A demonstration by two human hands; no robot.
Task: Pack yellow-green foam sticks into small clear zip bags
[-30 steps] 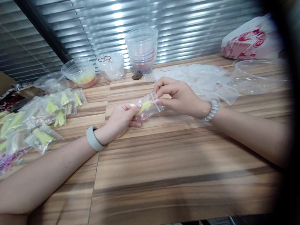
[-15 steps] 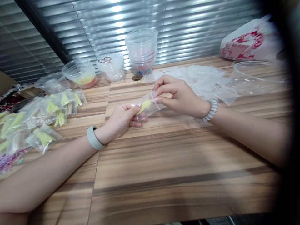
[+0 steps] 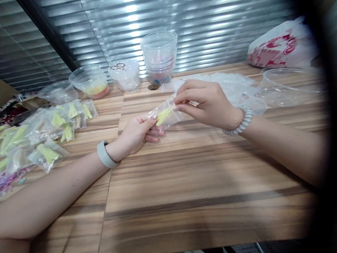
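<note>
Between my hands is a small clear zip bag point(image 3: 171, 121) with a yellow-green bundle point(image 3: 163, 116) inside it. My left hand point(image 3: 139, 135) pinches the bag's left end between thumb and fingers. At the other end, my right hand point(image 3: 204, 103) has its fingertips closed on the bag's edge near the opening; the exact grip is partly hidden by the fingers. Further left lie several similar filled bags point(image 3: 50, 153), overlapping in a pile. Behind my right hand spread loose empty-looking clear bags point(image 3: 231, 84).
Along the back stand a tub with yellow and red contents point(image 3: 89, 82), a bag-lined cup point(image 3: 125, 75) and stacked clear tubs point(image 3: 159, 58). A clear container point(image 3: 286, 88) and a white-red plastic bag point(image 3: 279, 47) are at right. Purple pieces point(image 3: 12, 181) lie at left.
My right hand has shifted slightly right and up along the bag's end. The yellow-green bundle sits a little further right and more upright in the bag. My left hand barely moves.
</note>
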